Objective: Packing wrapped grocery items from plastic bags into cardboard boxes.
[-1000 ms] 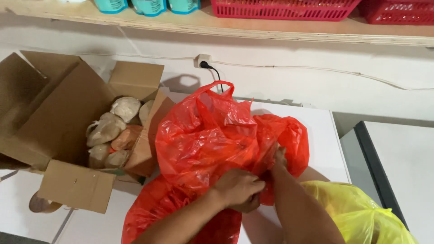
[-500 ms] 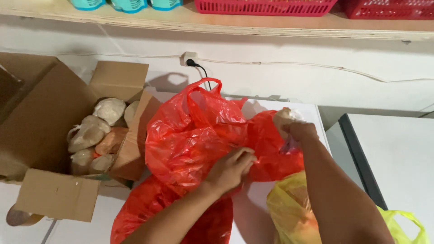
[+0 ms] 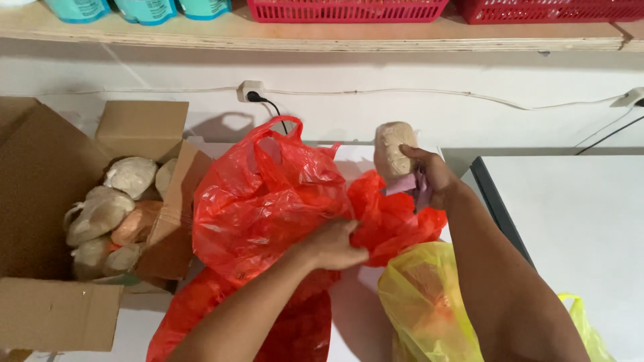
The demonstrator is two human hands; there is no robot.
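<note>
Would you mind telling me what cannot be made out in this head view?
- Inside of the red bag: hidden by its own crumpled plastic.
- Left hand fingertips: buried in the bag's folds.
- Yellow bag contents: blurred through plastic, partly behind the right forearm.
- Cardboard box: left side cut off by the frame edge.

Plastic bag [image 3: 268, 201] sits mid-bench [image 3: 577, 221]. Left of bag: open cardboard box [image 3: 40, 181], wrapped lumps [image 3: 111, 214] inside. Right-front of bag: second bag [image 3: 422, 302]. Behind bag: wall socket [image 3: 251, 90], shelf [image 3: 322, 33] above with baskets [image 3: 345, 10]. Wrapped lump [image 3: 392, 151] held above bag's right edge.
</note>
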